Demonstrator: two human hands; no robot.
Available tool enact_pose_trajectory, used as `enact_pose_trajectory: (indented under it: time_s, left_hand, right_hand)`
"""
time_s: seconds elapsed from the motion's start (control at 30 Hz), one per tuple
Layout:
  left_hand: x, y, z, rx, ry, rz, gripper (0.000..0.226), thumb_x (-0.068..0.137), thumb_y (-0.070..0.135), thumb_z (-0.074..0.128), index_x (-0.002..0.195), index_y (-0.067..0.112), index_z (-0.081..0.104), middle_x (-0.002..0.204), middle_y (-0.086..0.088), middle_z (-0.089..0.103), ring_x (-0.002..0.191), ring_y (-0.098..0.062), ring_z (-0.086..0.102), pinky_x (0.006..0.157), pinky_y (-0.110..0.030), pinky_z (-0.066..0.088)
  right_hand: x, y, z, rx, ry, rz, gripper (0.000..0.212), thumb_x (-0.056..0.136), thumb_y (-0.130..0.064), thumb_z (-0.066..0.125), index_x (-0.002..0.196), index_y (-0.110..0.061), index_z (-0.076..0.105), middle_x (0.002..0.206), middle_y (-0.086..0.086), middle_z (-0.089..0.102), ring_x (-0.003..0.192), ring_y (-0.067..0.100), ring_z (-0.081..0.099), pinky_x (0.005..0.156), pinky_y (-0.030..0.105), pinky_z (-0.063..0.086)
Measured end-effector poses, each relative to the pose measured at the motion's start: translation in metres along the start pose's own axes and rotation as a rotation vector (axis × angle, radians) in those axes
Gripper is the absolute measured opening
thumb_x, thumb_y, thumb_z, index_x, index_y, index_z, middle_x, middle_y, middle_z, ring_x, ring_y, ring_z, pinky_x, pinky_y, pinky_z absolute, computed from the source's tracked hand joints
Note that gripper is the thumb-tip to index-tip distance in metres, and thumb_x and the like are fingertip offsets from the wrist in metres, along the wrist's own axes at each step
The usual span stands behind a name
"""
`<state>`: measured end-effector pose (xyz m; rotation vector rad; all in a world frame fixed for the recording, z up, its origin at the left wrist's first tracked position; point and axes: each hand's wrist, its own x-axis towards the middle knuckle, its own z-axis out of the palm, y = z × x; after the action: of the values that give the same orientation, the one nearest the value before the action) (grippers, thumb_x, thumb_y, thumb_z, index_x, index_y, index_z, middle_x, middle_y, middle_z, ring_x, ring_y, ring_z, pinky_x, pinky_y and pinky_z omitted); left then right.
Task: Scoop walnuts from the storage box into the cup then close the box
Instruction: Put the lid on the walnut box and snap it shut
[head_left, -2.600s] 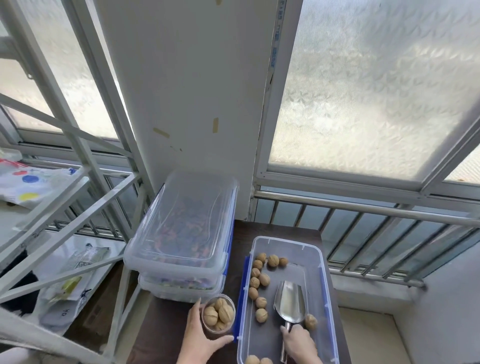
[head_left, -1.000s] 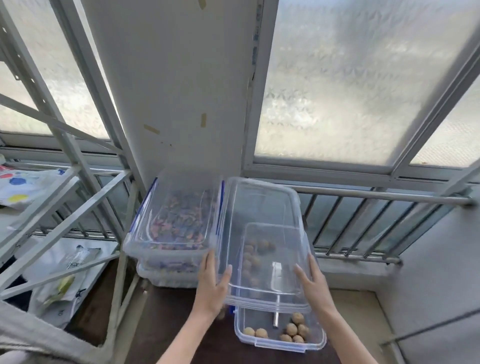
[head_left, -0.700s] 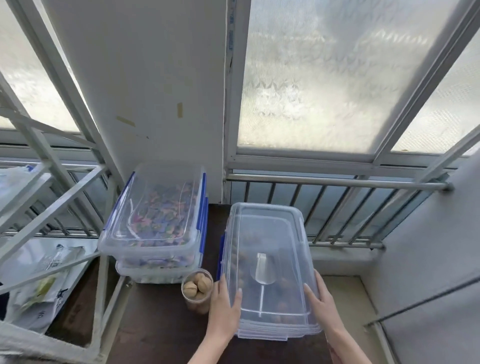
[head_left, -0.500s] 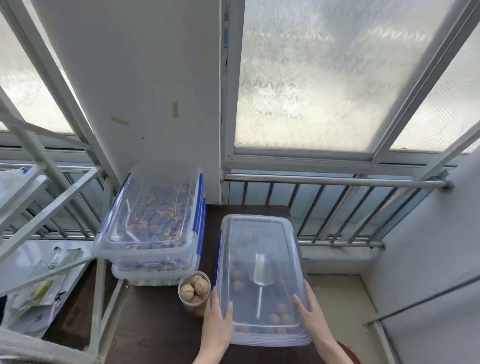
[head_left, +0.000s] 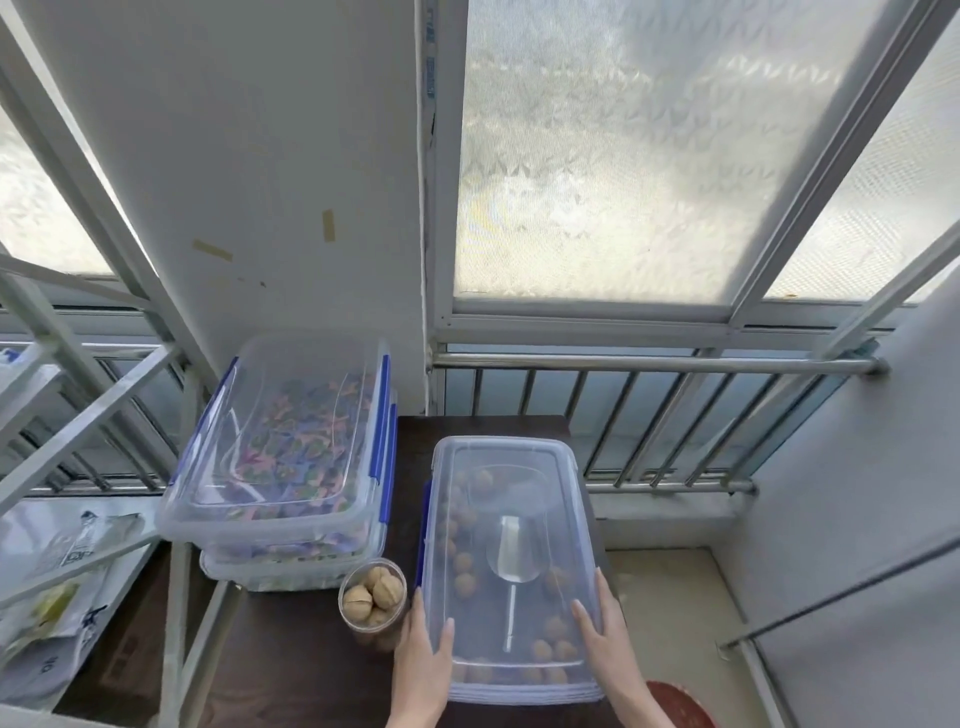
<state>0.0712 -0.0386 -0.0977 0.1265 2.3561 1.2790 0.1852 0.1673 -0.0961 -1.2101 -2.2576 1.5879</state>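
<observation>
Two stacked clear plastic bins with blue latches (head_left: 280, 467), full of coloured bits, sit on the far-left part of the dark brown tabletop (head_left: 291, 660), just beside our clear rectangular storage box (head_left: 506, 566). The clear lid (head_left: 498, 467) lies flat over the box; through it we see loose tan walnuts (head_left: 464, 584) and a metal scoop (head_left: 511, 553) inside. We can't tell if the blue side latch (head_left: 425, 519) is snapped.

The small clear round cup (head_left: 373, 605), holding walnuts, stands between the stacked bins and the box, touching or nearly touching the box's left wall and just beside our left hand (head_left: 423, 665).

Left hand: fingers extended, thumb on the lid top, palm against the box's near-left corner. Our right hand (head_left: 605, 644): fingers extended flat on the lid's near-right corner. Both press on the lid, neither curls around anything.

Edges: the box's right side runs along the table's right edge. A steel railing (head_left: 654, 364) and frosted window (head_left: 623, 156) close the far side. A white metal frame (head_left: 93, 415) crowds the left. A red round object (head_left: 680, 704) sits below at lower right. Open tabletop remains near-left, in front of the bins.
</observation>
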Motion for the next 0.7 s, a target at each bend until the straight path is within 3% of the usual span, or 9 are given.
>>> enact_pose_trajectory:
  time_s: [0.2,0.4,0.7]
  left_hand:
    - [0.003,-0.002,0.004,0.017,0.019,-0.007,0.064,0.092,0.019,0.057,0.146,0.007,0.023,0.152,-0.015,0.03,0.141,-0.028,0.028,0.115,-0.036,0.022]
    - [0.0,-0.004,0.004,-0.001,0.011,-0.034,0.064,0.09,0.026,0.06,0.145,0.014,0.03,0.146,-0.008,0.044,0.133,-0.024,0.042,0.109,-0.034,0.033]
    - [-0.003,-0.001,0.003,-0.018,-0.005,-0.023,0.065,0.086,0.02,0.066,0.142,0.011,0.035,0.143,-0.01,0.045,0.131,-0.024,0.043,0.111,-0.037,0.033]
  right_hand:
    - [0.003,0.0,0.0,-0.038,-0.005,0.013,0.063,0.1,-0.025,0.049,0.153,-0.019,0.017,0.157,0.005,0.024,0.144,0.018,0.024,0.117,0.033,0.021]
    - [0.005,0.007,-0.007,0.035,-0.012,0.041,0.063,0.097,-0.026,0.055,0.152,-0.024,0.024,0.157,-0.003,0.028,0.143,0.016,0.029,0.118,0.037,0.026]
    - [0.004,0.012,-0.013,0.077,-0.013,0.039,0.062,0.095,-0.025,0.058,0.15,-0.025,0.029,0.154,-0.002,0.036,0.14,0.018,0.036,0.116,0.045,0.031]
